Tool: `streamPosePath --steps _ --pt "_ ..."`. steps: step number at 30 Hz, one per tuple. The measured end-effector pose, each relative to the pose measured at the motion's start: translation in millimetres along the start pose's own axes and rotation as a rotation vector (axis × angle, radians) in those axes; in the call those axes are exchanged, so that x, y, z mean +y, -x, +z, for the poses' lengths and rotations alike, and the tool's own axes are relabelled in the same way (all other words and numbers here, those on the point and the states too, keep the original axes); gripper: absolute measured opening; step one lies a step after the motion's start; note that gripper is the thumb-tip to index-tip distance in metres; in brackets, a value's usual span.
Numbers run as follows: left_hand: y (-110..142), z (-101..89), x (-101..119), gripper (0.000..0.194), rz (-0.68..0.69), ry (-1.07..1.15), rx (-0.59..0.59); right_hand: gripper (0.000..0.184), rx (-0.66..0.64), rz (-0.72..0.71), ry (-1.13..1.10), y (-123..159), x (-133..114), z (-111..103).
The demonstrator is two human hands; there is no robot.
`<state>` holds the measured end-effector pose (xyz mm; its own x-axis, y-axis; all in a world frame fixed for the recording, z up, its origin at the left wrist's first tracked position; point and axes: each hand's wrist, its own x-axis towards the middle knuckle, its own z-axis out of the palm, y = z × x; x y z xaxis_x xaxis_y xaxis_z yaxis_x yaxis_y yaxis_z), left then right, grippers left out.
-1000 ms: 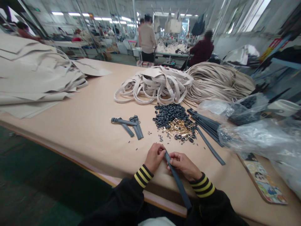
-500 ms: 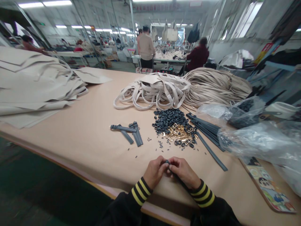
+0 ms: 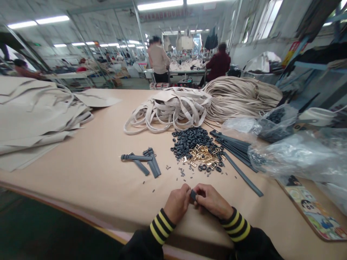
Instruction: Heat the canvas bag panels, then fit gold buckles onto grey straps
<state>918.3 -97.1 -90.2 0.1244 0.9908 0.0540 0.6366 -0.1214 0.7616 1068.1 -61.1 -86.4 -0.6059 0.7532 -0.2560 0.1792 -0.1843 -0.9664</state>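
Note:
Close to the table's front edge, a dark grey strap (image 3: 193,194) shows its end between my two hands. My right hand (image 3: 214,201) pinches it with thumb and forefinger; the rest of the strap is hidden by that hand. The closed fingertips of my left hand (image 3: 176,203) are at the strap's other side, gripping its edge. Just beyond lie a heap of small dark loops (image 3: 191,141), a pile of gold buckles (image 3: 202,154) and scattered tiny dark bits. To the left rest several finished-looking grey straps with buckles (image 3: 142,161).
A bundle of long grey strips (image 3: 235,150) and one loose strip (image 3: 244,175) lie at right, near clear plastic bags (image 3: 292,159) and a cartoon-printed board (image 3: 314,213). Beige straps (image 3: 168,112) and coiled cords (image 3: 241,95) fill the back; beige sheets (image 3: 35,115) lie left.
The view has shifted slightly. My hands have moved a little apart at the fingertips, and more of the strap's end now shows between them.

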Motion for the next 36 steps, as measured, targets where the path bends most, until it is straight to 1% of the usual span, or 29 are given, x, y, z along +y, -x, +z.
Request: streamPosePath --steps 2,3,5,6,7,8,9,10,11,12,14,16,18,20,23,26,28,30,32,33,35,36 --pt "-4 -0.2 -3 0.012 0.004 -0.056 0.011 0.008 -0.001 -0.014 -0.011 -1 -1 -3" --pt "-7 -1.6 -5 0.013 -0.028 -0.055 0.010 0.007 -0.008 -0.012 -0.028 -1 -2 -5" --pt "-15 -7.4 -8 0.017 -0.136 0.000 0.014 0.008 -0.023 0.011 -0.097 -1 -4 -10" --pt "-19 -11.3 -9 0.016 -0.168 0.016 0.049 0.009 -0.022 0.021 -0.142 0 -5 -12" --pt "-24 -15.2 -9 0.015 -0.162 -0.002 0.113 0.009 -0.014 0.024 -0.183 0 -6 -15" --pt "-30 -18.5 -8 0.013 -0.116 -0.057 0.195 0.010 0.003 0.017 -0.217 1 -7 -17" --pt "-35 -20.6 -6 0.015 -0.039 -0.139 0.277 0.011 0.023 0.005 -0.240 1 -7 -19" --pt "-42 -21.3 -3 0.021 0.048 -0.227 0.340 0.011 0.039 -0.007 -0.254 1 -7 -21" --pt "-48 -20.2 -1 0.026 0.123 -0.299 0.364 0.011 0.054 -0.013 -0.260 1 -6 -23" --pt "-55 -17.7 2 0.027 0.174 -0.345 0.346 0.010 0.070 -0.013 -0.265 1 -5 -24" --pt "-69 -9.8 6 0.022 0.221 -0.384 0.245 0.008 0.120 0.002 -0.280 1 -3 -28" --pt "-82 -1.0 10 0.019 0.224 -0.409 0.136 0.011 0.191 0.026 -0.300 1 -2 -34" --pt "-91 6.1 12 0.018 0.205 -0.438 0.058 0.017 0.253 0.044 -0.306 1 0 -40" --pt "-97 10.8 13 0.014 0.198 -0.473 -0.016 0.023 0.299 0.041 -0.296 2 2 -46" --pt "-99 13.7 12 0.013 0.240 -0.551 -0.121 0.026 0.322 0.010 -0.278 1 4 -49" --pt "-97 12.9 12 0.017 0.287 -0.573 -0.158 0.025 0.302 -0.043 -0.243 0 7 -45" --pt "-92 12.2 13 0.017 0.284 -0.504 -0.124 0.025 0.283 -0.037 -0.205 0 10 -42" --pt "-86 13.4 12 0.015 0.228 -0.343 -0.069 0.026 0.280 0.005 -0.144 -1 14 -40" --pt "-78 16.6 7 0.010 0.086 -0.107 -0.022 0.030 0.314 0.006 -0.016 -5 18 -39" --pt "-75 18.5 3 0.011 0.009 0.008 -0.002 0.031 0.322 -0.017 0.052 -7 19 -40" --pt "-69 21.7 -5 0.019 -0.086 0.202 0.032 0.034 0.350 -0.089 0.160 -11 18 -39" --pt "-66 22.6 -10 0.023 -0.104 0.281 0.042 0.035 0.346 -0.121 0.192 -13 17 -38"
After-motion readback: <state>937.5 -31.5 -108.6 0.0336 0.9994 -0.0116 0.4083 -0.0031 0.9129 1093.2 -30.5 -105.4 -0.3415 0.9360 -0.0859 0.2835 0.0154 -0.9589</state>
